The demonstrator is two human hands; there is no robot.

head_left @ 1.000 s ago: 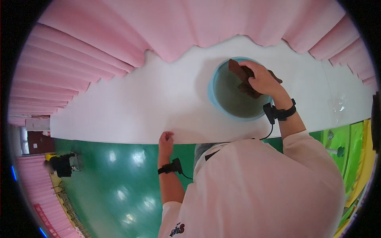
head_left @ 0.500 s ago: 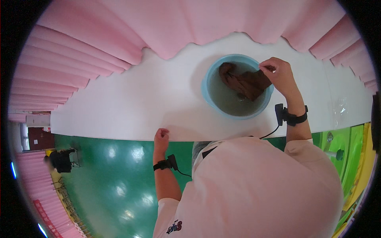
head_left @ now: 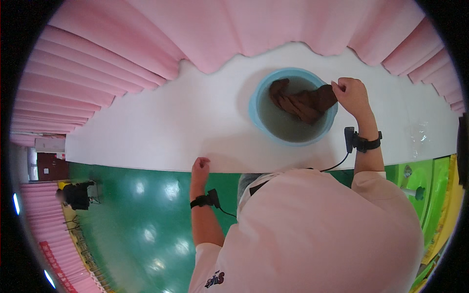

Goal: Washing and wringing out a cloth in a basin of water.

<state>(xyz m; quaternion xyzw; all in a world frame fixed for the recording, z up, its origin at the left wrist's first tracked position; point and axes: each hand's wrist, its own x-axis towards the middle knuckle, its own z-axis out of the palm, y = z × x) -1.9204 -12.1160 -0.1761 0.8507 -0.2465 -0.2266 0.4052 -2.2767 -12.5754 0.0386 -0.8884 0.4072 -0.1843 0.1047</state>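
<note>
A light blue round basin (head_left: 254,115) of cloudy water stands on the white table. In it lies a wet, crumpled brown cloth (head_left: 298,105), partly under the water. One end of the cloth rises to the basin's right rim, where my right hand (head_left: 351,96) pinches it between curled fingers. What kind of cloth it is cannot be made out. My left hand (head_left: 200,166) rests at the table's near edge, well left of the basin, with its fingers curled in and nothing visible in them.
The white table (head_left: 161,127) curves across the view, with pink curtains (head_left: 210,34) hanging behind it. Both wrists carry black strapped devices with cables. Green and yellow plastic fixtures (head_left: 430,195) stand at the right. Far off at the left, a person (head_left: 78,195) in dark clothes sits on the green floor's edge.
My right hand has moved a little to the right and turned, drawing the cloth's end toward the basin's right rim. My left hand has stayed at the table edge.
</note>
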